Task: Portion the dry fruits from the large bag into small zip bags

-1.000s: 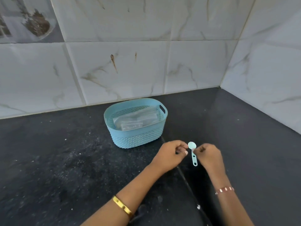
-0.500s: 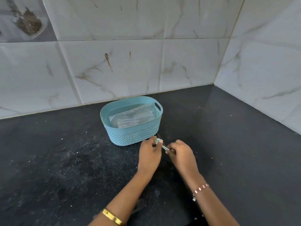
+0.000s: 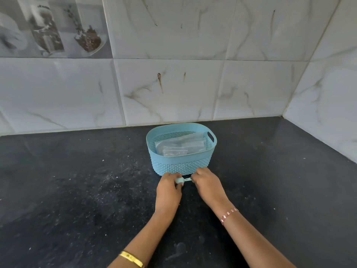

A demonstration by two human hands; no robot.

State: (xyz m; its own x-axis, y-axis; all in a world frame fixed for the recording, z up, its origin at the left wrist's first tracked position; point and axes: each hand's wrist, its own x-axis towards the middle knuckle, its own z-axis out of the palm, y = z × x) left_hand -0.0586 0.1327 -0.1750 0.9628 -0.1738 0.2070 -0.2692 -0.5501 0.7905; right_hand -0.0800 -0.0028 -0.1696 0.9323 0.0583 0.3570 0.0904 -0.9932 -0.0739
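Pale blue scoop (image 3: 183, 180): pinched at bowl end by left hand (image 3: 169, 187), at handle end by right hand (image 3: 207, 183), low over black counter (image 3: 77, 190). Directly behind: blue perforated basket (image 3: 181, 167) holding clear small zip bags (image 3: 179, 147). Marble-tiled wall (image 3: 173, 84) beyond.

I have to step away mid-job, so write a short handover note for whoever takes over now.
Left hand pinches the bowl end of the small blue scoop; right hand pinches its handle end, in front of the blue basket.
Clear zip bags lie in the basket, apparently empty.
No large bag or dry fruits in view.
Done: nothing portioned that shows.
Left: find the fruit bag, fill and seal the small bags.
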